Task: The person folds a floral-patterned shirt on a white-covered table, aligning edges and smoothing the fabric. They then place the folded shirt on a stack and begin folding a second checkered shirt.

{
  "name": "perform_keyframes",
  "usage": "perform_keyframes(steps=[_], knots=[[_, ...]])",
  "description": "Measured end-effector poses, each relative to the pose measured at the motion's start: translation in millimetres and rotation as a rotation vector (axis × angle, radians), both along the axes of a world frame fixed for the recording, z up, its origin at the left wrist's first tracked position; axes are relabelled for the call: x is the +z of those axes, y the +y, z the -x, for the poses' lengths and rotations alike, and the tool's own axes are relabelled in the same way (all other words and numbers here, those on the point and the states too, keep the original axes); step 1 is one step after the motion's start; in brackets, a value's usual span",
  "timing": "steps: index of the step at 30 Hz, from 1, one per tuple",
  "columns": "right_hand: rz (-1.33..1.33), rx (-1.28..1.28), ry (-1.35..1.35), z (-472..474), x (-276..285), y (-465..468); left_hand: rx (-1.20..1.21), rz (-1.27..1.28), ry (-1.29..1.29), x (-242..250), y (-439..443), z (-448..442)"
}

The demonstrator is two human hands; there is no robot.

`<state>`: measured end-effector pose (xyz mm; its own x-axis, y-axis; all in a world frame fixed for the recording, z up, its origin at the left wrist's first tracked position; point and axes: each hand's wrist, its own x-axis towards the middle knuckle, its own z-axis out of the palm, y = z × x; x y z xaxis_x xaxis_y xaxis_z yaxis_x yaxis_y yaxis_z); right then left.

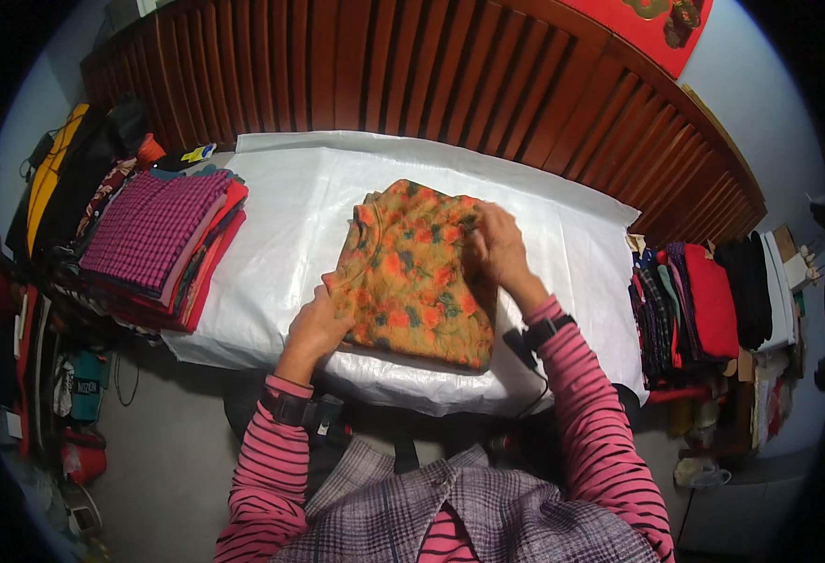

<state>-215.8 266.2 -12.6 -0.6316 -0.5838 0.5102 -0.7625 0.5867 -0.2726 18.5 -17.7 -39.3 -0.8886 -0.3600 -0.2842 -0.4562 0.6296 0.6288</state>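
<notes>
A folded floral garment (419,274), orange, green and red, lies on a white plastic sheet (278,211) in front of me. Its neckline faces left. My left hand (319,325) grips the garment's lower left corner, thumb on top and the other fingers partly hidden. Over the upper right edge rests my right hand (500,243), its fingers bent against the cloth; whether they pinch it I cannot tell. Both wrists wear black bands over pink striped sleeves.
Folded clothes with a purple checked one (159,225) on top are stacked at the left. More folded clothes, including a red one (711,302), stand at the right. A slatted wooden headboard (398,70) rises behind the sheet.
</notes>
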Motion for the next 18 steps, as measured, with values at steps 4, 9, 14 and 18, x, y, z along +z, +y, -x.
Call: perform_keyframes(steps=[4, 9, 14, 18], knots=[[-0.025, -0.185, -0.359, 56.3, -10.3, 3.1, -0.002, -0.169, 0.282, -29.1, -11.0, 15.5], [-0.209, -0.151, -0.512, 48.8, -9.5, 34.9, 0.356, -0.098, 0.390, -22.5, -9.4, 40.1], [-0.156, -0.269, -0.623, -19.2, 3.6, 117.2, 0.570, 0.117, 0.917, -14.8, -8.6, 73.5], [0.063, -0.308, -0.819, -68.0, -0.3, 159.6, 0.362, -0.644, 0.370, -11.8, 17.0, 54.9]])
